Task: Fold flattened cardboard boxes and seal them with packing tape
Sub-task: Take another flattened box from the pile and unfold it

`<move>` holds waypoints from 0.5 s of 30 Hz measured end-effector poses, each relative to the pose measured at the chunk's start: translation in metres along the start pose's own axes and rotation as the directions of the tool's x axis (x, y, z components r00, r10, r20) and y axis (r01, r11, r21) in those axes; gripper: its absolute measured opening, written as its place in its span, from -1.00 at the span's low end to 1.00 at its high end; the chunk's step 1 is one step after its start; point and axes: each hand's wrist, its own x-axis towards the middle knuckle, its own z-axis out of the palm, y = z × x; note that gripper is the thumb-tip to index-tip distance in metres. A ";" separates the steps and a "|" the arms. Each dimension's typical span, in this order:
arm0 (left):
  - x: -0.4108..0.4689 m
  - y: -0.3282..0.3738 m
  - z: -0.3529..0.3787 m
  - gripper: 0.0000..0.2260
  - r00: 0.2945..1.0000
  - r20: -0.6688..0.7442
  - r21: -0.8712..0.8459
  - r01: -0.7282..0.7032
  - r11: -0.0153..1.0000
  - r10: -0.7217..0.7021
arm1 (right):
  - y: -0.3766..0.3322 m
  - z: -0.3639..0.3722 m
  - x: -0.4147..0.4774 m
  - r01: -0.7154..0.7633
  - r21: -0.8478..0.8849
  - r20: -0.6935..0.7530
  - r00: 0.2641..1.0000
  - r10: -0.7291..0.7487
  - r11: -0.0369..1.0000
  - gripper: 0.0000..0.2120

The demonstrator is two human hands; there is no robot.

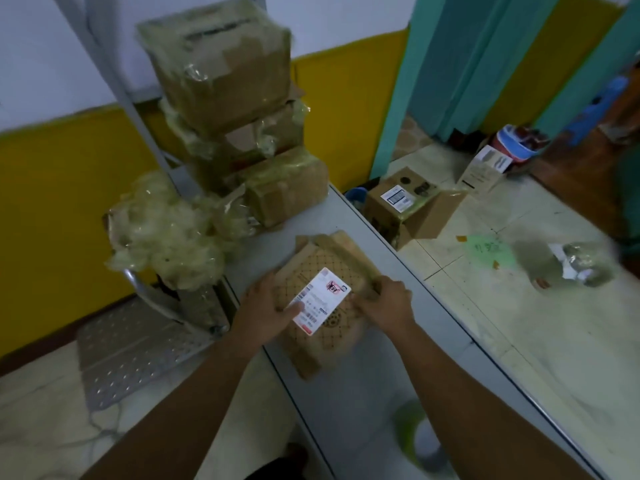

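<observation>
A small brown cardboard parcel [329,271] with a dotted lattice print lies on the grey table [388,358]. A white shipping label [322,301] sits on its top face. My left hand [266,306] grips the parcel's left side, with the thumb pressing on the label's lower left corner. My right hand [388,303] holds the parcel's right edge, fingers curled over it. A roll of tape [415,438], greenish and blurred, lies on the table near my right forearm.
Three taped cardboard boxes [235,109] are stacked at the table's far end beside a heap of crumpled plastic film [166,233]. On the tiled floor to the right stand a labelled box [408,206] and a crumpled wrapper [581,265]. A metal step [131,348] is at left.
</observation>
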 end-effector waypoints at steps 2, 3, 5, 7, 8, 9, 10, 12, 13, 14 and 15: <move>0.004 0.000 0.001 -0.33 0.999 -0.039 -0.144 -0.016 0.989 0.011 | 0.003 -0.002 -0.002 -0.012 0.135 -0.029 0.999 0.016 0.991 -0.21; 0.004 0.002 0.000 -0.43 0.998 -0.062 -0.203 -0.017 0.979 0.005 | 0.003 -0.005 -0.007 -0.015 0.210 -0.043 0.999 0.025 0.977 -0.30; 0.005 0.003 -0.002 -0.62 0.995 -0.097 -0.249 -0.024 0.968 0.000 | 0.004 -0.011 -0.018 -0.002 0.327 -0.078 0.997 0.030 0.945 -0.44; 0.002 0.009 -0.002 -0.78 0.992 -0.121 -0.209 -0.051 0.977 0.026 | 0.011 -0.017 -0.031 0.020 0.414 -0.143 0.989 0.044 0.910 -0.49; -0.001 0.014 -0.002 -0.83 0.992 -0.120 -0.203 -0.066 0.977 0.042 | 0.016 -0.020 -0.040 0.029 0.463 -0.181 0.982 0.062 0.886 -0.50; -0.005 0.020 -0.002 -0.85 0.993 -0.108 -0.232 -0.069 0.970 0.045 | 0.022 -0.024 -0.050 0.040 0.518 -0.219 0.972 0.087 0.854 -0.51; -0.011 0.027 0.000 -0.84 0.995 -0.094 -0.287 -0.067 0.956 0.041 | 0.030 -0.029 -0.061 0.060 0.586 -0.263 0.957 0.120 0.808 -0.51; -0.023 0.043 0.006 -0.82 0.996 -0.085 -0.375 -0.069 0.924 0.040 | 0.048 -0.041 -0.087 0.095 0.733 -0.321 0.921 0.220 0.674 -0.47; -0.031 0.052 0.012 -0.82 0.996 -0.067 -0.402 -0.074 0.913 0.051 | 0.058 -0.048 -0.103 0.109 0.800 -0.326 0.904 0.276 0.590 -0.47; -0.039 0.061 0.020 -0.82 0.995 -0.046 -0.422 -0.096 0.901 0.085 | 0.069 -0.055 -0.119 0.116 0.848 -0.320 0.889 0.326 0.517 -0.50; -0.049 0.072 0.029 -0.83 0.991 -0.025 -0.438 -0.132 0.889 0.135 | 0.082 -0.061 -0.134 0.122 0.876 -0.317 0.875 0.366 0.467 -0.56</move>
